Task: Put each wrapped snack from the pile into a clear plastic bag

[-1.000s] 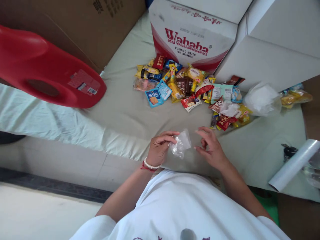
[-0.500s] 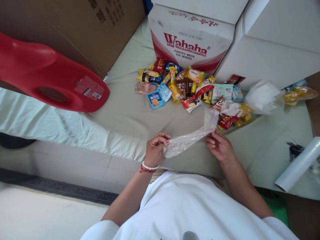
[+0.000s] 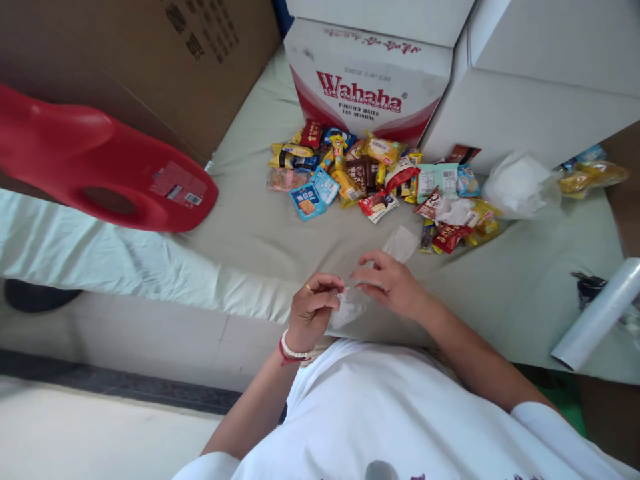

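Note:
My left hand (image 3: 313,310), with a bead bracelet at the wrist, pinches one end of a thin clear plastic bag (image 3: 353,307) near the table's front edge. My right hand (image 3: 390,283) lies over the same bag, fingers curled and pinching it right beside the left. The bag's far end (image 3: 401,242) rests flat on the cloth beyond my right hand. Further back lies a pile of small snack packets (image 3: 370,177), untouched by either hand.
A pale cloth covers the table (image 3: 240,227). A red plastic stool (image 3: 100,167) lies on its side at left. A Wahaha carton (image 3: 365,87) and white boxes (image 3: 545,87) stand behind the snacks. A crumpled white bag (image 3: 520,187) and a plastic film roll (image 3: 595,317) are at right.
The bag was stretched out between my hands half a second ago. My right hand has since come back left to meet the left hand, and the bag's far end dropped onto the cloth.

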Motion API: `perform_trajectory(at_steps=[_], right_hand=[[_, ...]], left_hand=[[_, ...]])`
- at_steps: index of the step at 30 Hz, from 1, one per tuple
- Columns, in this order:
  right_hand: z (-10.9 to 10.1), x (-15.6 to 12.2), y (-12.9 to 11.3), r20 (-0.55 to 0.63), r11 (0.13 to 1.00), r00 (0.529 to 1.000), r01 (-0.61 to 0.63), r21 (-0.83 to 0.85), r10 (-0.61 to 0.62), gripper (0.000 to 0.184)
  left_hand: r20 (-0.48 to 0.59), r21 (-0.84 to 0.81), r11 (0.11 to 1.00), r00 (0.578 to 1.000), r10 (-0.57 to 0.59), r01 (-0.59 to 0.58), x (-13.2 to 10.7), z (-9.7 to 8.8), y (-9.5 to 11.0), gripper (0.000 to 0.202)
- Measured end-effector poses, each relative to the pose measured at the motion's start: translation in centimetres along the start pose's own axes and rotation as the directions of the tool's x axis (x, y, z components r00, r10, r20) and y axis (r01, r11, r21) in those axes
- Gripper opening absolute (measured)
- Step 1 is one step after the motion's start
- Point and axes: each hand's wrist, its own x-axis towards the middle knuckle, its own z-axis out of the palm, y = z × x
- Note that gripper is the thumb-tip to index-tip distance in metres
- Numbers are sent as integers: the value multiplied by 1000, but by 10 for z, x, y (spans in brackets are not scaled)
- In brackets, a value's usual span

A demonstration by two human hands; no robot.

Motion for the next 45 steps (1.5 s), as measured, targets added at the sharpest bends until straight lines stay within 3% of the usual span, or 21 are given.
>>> perform_trajectory(at_steps=[2,5,7,9,12,14,15,17,20,22,24,26,29,33,36,40,45], right_hand=[[8,10,1,52,998,997,54,-20,-53,21],[8,13,0,-11,995,996,85,45,-84,25],[4,9,0,-57,992,997,56,114,-50,25],[1,4,1,-67,986,998,18,165,-7,24],[2,-2,1,-63,980,998,1,199,11,23],[3,-5,0,-86,978,996,12,209,6,22],[4,-6,-1,-105,976,994,13,215,10,21],[1,-12,-4,-152,972,987,-12,233,48,20],[-10,-29,-7,-239,965,959,-91,245,151,19],[-19,-49,-6,-316,965,925,-143,219,209,17],[-26,-73,-3,-373,967,896,-192,166,242,17],[-29,-96,1,-382,965,887,-229,127,260,19],[-22,-118,5,-339,963,901,-246,112,270,23],[-7,-122,2,-313,965,914,-252,67,260,22],[-3,-120,-4,-346,971,909,-237,31,233,23],[-8,-127,-8,-420,971,880,-237,16,221,24],[-9,-131,-11,-471,973,855,-227,35,217,24]], left_hand=[[-28,0,1000,1000,1,-1,-3,-2,1,29],[-164,-43,997,984,-64,58,-9,-8,-5,20],[-245,-135,985,959,-140,110,-11,-11,-9,10],[-246,-277,944,936,-250,180,-9,-12,-12,5],[-68,-427,859,938,-341,282,-3,-6,-11,46],[124,-431,846,949,-290,315,2,2,-7,76],[203,-401,856,943,-264,326,5,7,-5,81],[259,-299,897,932,-253,327,10,16,-1,64],[184,-105,968,961,-208,230,17,21,1,18],[162,-14,990,977,-138,142,18,20,-3,12],[142,25,990,980,-142,140,16,18,-7,11],[140,-14,960,951,-274,279,12,21,-10,14],[219,-91,855,848,-482,510,8,41,-7,30],[322,10,875,827,-461,484,15,83,1,39],[426,-44,844,774,-469,535,24,100,-1,43],[471,-277,691,721,-509,668,27,98,-5,49],[472,-330,619,693,-545,712,19,87,-4,52]])
